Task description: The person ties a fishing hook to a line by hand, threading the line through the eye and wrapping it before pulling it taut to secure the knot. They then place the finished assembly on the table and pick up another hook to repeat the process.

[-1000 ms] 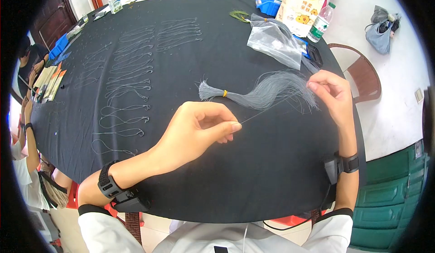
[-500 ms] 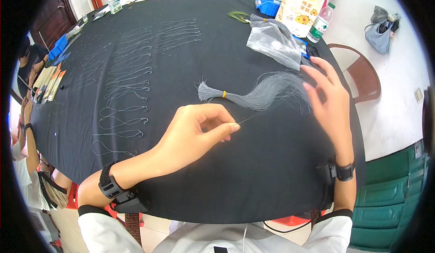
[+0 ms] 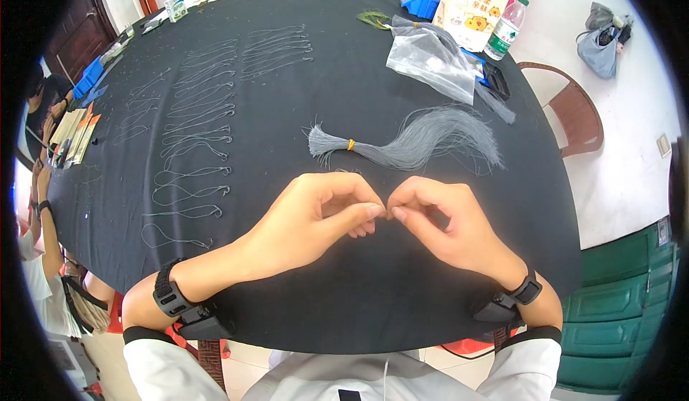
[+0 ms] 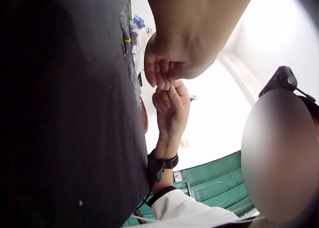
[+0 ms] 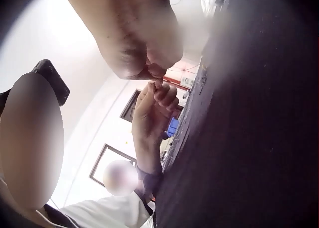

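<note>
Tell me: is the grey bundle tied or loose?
Tied near one end: a yellow band cinches the grey bundle; its other end fans out.

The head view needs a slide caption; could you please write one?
Left grip and right grip pinched close together near a yellow-banded bundle of gray filaments.

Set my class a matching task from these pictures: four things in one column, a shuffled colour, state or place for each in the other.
Things:
1. bundle
2. bottle
3. chair
4. left hand

Descriptions:
A. brown
B. close to the right hand
C. tied with a yellow band
D. has a green cap

Pairs: 1-C, 2-D, 3-A, 4-B
</note>
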### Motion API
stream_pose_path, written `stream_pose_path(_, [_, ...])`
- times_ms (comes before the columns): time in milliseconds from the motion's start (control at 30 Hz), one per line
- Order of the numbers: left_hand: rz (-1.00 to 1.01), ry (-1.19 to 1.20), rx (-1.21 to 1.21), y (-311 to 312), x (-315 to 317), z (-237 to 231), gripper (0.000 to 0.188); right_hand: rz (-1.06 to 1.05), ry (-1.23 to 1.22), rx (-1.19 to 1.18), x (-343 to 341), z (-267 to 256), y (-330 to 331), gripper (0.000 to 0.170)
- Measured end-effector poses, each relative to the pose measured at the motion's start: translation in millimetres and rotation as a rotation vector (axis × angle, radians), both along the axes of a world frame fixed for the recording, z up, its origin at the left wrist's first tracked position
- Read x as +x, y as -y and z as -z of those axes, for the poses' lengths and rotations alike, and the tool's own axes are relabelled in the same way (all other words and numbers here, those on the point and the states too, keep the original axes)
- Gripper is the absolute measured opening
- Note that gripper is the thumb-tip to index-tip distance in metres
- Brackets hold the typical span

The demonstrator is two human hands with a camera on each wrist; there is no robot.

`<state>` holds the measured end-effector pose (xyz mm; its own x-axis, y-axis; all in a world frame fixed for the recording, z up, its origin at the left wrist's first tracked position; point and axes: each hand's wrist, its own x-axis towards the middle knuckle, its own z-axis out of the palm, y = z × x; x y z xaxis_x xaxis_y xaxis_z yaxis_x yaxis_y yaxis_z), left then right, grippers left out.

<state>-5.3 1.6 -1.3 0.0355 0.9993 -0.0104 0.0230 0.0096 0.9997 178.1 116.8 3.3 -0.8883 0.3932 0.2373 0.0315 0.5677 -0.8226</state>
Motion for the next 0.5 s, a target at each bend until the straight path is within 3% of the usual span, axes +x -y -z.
stream_pose_path(333, [-0.052, -0.215, 0.059, 2.9, 5.3, -5.7, 0.013, 0.0, -0.005, -0.084, 0.1, 1.4, 0.6, 0.003])
stream_pose_path(500, [-0.148, -0.53, 0.352, 3.1, 5.9, -1.0, 0.007, -0.001, 0.001, -0.166, 0.1, 4.3, 1.0, 0.005])
